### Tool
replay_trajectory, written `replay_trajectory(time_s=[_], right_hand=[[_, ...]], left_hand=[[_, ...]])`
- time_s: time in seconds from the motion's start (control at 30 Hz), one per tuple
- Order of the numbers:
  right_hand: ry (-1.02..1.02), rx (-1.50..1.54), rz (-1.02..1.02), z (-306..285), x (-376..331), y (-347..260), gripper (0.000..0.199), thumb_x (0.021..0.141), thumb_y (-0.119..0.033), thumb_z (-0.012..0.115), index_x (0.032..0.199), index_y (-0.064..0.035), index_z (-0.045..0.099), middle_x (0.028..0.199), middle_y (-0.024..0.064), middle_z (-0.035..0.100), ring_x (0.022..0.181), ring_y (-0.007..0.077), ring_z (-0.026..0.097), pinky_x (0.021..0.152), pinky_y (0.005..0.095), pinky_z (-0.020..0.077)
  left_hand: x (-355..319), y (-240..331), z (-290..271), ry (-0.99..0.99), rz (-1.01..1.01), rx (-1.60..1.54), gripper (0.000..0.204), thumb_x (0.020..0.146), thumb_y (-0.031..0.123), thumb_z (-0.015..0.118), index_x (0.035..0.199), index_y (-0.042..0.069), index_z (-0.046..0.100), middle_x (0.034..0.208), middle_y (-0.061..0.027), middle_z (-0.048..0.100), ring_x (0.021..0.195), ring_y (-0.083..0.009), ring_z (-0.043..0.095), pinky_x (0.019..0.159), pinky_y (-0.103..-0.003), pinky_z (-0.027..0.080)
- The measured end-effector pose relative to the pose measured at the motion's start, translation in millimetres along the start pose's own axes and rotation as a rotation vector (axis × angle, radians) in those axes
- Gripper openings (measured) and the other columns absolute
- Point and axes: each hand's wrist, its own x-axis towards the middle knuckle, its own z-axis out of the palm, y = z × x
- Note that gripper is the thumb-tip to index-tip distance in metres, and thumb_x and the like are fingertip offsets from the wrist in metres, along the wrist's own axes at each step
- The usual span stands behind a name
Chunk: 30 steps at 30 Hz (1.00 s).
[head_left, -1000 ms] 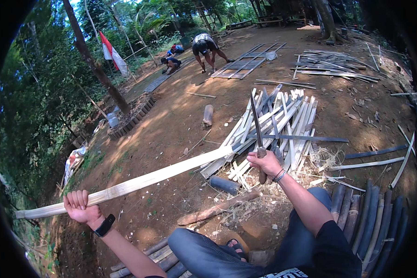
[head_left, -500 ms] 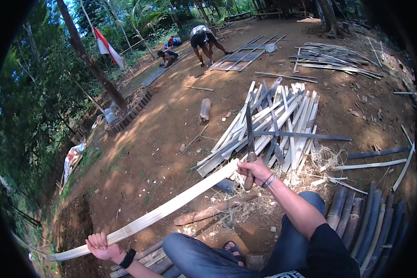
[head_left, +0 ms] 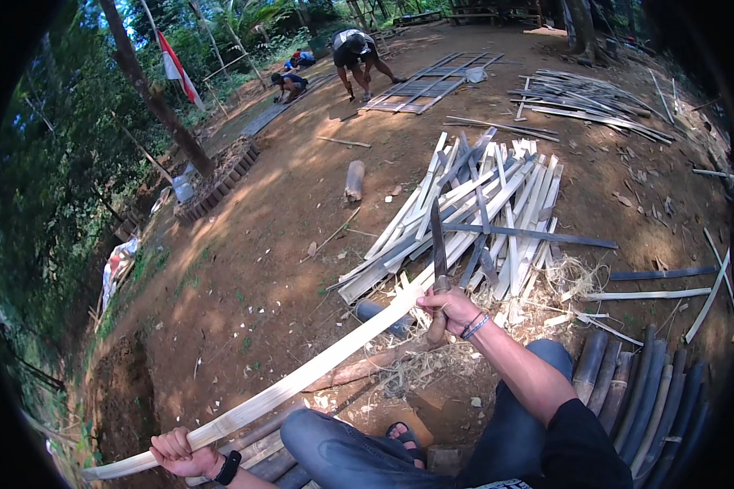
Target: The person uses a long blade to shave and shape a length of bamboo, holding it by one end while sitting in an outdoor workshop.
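A long pale bamboo strip (head_left: 294, 389) runs slantwise across my front, its far end higher and to the right. Near its lower left end my left hand (head_left: 186, 453) is closed around it. My right hand (head_left: 450, 311) grips the wooden handle of a machete (head_left: 439, 236), whose dark blade points up and away from me. The thumb side of that hand lies at the strip's upper end; whether it also pinches the strip is hard to tell. Beneath the strip's middle, a brown log (head_left: 359, 371) lies on the ground among curly shavings (head_left: 420, 368).
A heap of split bamboo strips (head_left: 505, 191) lies just beyond my hands. Uncut dark bamboo poles (head_left: 628, 391) lie at my right. Farther off are another strip pile (head_left: 587, 98), a bamboo lattice panel (head_left: 428, 85) and a bent-over person (head_left: 355, 53). A short bamboo piece (head_left: 355, 179) lies mid-ground.
The view has shifted slightly. Both hands keep their holds, and the strip and machete stay nearly in place. The bent-over person in the distance has changed arm position a little.
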Motion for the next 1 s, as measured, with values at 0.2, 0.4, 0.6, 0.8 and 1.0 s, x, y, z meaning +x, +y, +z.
replay_trajectory(time_s=[0.2,0.4,0.6,0.8,1.0], right_hand=[[0.011,0.032,0.034,13.9,-0.5,3.8,0.022,0.076,-0.001,0.073,0.078,-0.0038,0.051,0.077,0.0071,0.059,0.072,0.0164,0.064,0.065,0.0253,0.0537],[-0.077,0.144,0.1,13.8,-2.7,3.8,0.021,0.08,0.0,0.069,0.077,-0.0061,0.049,0.08,0.0074,0.061,0.08,0.0173,0.067,0.072,0.0245,0.0561],[-0.155,0.102,0.133,22.0,-7.6,-1.2,0.02,0.08,0.0,0.069,0.077,-0.0057,0.05,0.081,0.0082,0.062,0.078,0.0163,0.066,0.069,0.0222,0.055],[-0.215,0.059,0.216,14.1,-6.1,11.3,0.019,0.08,0.002,0.068,0.08,-0.004,0.05,0.082,0.0098,0.062,0.073,0.016,0.065,0.065,0.0214,0.0544],[-0.289,-0.016,0.198,18.2,-10.4,11.0,0.02,0.079,0.004,0.067,0.08,-0.0047,0.048,0.081,0.0114,0.063,0.076,0.018,0.067,0.065,0.0242,0.0544]], left_hand=[[-1.6,3.7,-6.0,0.154,0.018,0.033,0.038,0.099,0.018,0.039,0.062,0.014,0.031,0.048,0.0024,0.028,0.037,-0.0072,0.024,0.039,-0.022,0.024],[7.0,12.4,-13.9,0.156,-0.023,0.042,0.037,0.099,0.018,0.037,0.063,0.013,0.031,0.049,0.0024,0.028,0.038,-0.0077,0.023,0.041,-0.023,0.025],[10.6,25.7,-17.3,0.182,-0.022,0.037,0.037,0.099,0.018,0.038,0.063,0.013,0.031,0.05,0.0025,0.028,0.038,-0.0074,0.023,0.042,-0.023,0.025],[19.0,38.1,-15.7,0.146,-0.055,0.049,0.037,0.099,0.018,0.038,0.063,0.013,0.031,0.05,0.0023,0.028,0.038,-0.0076,0.022,0.041,-0.023,0.024],[32.3,56.7,-8.9,0.118,-0.077,0.078,0.037,0.099,0.018,0.037,0.064,0.013,0.031,0.05,0.0025,0.027,0.038,-0.0077,0.022,0.041,-0.024,0.024]])
